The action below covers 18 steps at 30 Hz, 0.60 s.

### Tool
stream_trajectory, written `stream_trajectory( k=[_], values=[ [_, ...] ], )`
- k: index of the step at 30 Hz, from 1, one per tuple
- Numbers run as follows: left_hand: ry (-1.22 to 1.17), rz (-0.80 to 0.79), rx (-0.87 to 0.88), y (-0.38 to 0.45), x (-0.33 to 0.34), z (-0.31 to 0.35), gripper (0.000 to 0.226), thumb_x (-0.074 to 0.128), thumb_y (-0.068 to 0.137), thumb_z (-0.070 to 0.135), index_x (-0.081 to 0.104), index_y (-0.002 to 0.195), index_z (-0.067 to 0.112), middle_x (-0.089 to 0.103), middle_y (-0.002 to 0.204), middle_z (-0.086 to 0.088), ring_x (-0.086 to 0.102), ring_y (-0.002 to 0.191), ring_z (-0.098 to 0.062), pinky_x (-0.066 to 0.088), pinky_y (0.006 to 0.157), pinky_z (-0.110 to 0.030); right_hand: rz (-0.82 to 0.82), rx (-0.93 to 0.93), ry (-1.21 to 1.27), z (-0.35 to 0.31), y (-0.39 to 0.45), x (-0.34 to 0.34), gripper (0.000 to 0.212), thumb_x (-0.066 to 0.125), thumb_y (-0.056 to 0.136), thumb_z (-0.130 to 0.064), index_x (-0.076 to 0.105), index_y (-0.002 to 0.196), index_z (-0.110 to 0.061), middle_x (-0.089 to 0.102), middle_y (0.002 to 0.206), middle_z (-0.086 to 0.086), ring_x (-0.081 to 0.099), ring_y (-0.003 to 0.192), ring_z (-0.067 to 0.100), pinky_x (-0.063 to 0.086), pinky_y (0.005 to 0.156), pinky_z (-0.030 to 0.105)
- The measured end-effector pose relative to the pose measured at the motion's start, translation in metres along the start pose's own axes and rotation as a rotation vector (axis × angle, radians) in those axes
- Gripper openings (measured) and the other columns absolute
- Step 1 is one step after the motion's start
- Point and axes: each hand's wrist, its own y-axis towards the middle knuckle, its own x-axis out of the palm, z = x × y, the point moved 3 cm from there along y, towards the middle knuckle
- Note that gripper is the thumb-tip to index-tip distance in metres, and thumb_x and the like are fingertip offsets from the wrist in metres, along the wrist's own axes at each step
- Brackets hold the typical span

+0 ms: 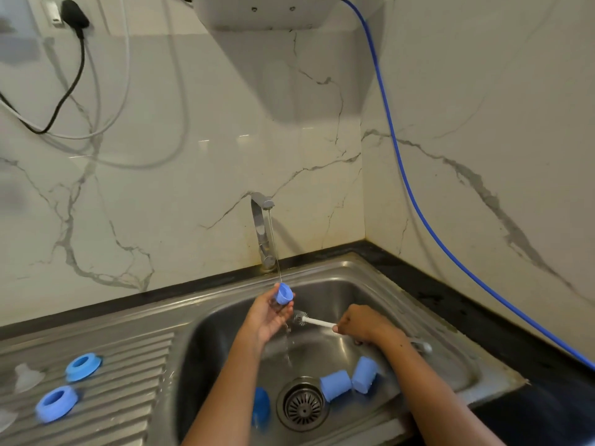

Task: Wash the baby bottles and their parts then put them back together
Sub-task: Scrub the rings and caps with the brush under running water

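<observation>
While tap is running, left hand (269,313) pinching wet, likely slippery light blue cap (284,293) at 12 o'clock; right hand (360,323) gripping brush (314,320) handle; safest holding cap by rim.

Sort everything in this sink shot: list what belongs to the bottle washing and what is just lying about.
Job:
- blue cap held by the left hand under the tap
- small brush in the right hand
- two blue caps in the sink
- two blue rings and clear teat on the drainboard

Lying about:
- black plug and cable
- blue hose
</observation>
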Motion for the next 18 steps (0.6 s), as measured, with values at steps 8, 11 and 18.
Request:
stream_trajectory(
  k=[8, 11, 18],
  values=[
    [0.791, 0.187, 0.201, -0.071, -0.032, 0.026, 0.026, 0.07, 0.086, 0.025, 0.064, 0.104, 0.008, 0.065, 0.086, -0.008, 0.057, 0.073, -0.016, 0.043, 0.06, -0.023, -0.055, -0.08, -0.082, -0.008, -0.016, -0.001, 0.03, 0.055, 0.095, -0.037, 0.067, 0.097, -0.01, 0.062, 0.078, 0.007, 0.057, 0.066, 0.015, 0.047, 0.065, 0.027],
    [1.006, 0.26, 0.333, -0.09, -0.051, 0.032, 0.023, 0.077, 0.079, 0.018, 0.067, 0.096, 0.007, 0.066, 0.087, -0.007, 0.061, 0.078, -0.015, 0.044, 0.063, -0.022, -0.041, -0.124, -0.065, -0.01, -0.02, 0.005, 0.029, 0.056, 0.095, -0.036, 0.069, 0.096, -0.011, 0.059, 0.068, 0.002, 0.053, 0.059, 0.011, 0.045, 0.062, 0.025],
    [1.109, 0.327, 0.503, -0.106, -0.077, 0.041, 0.034, 0.07, 0.085, 0.034, 0.073, 0.082, 0.0, 0.068, 0.077, -0.022, 0.061, 0.07, -0.027, 0.044, 0.066, -0.03, -0.048, -0.191, -0.077, -0.014, -0.013, 0.016, 0.028, 0.055, 0.095, -0.039, 0.068, 0.105, -0.016, 0.057, 0.063, -0.007, 0.053, 0.054, 0.004, 0.043, 0.058, 0.018]
  ],
)
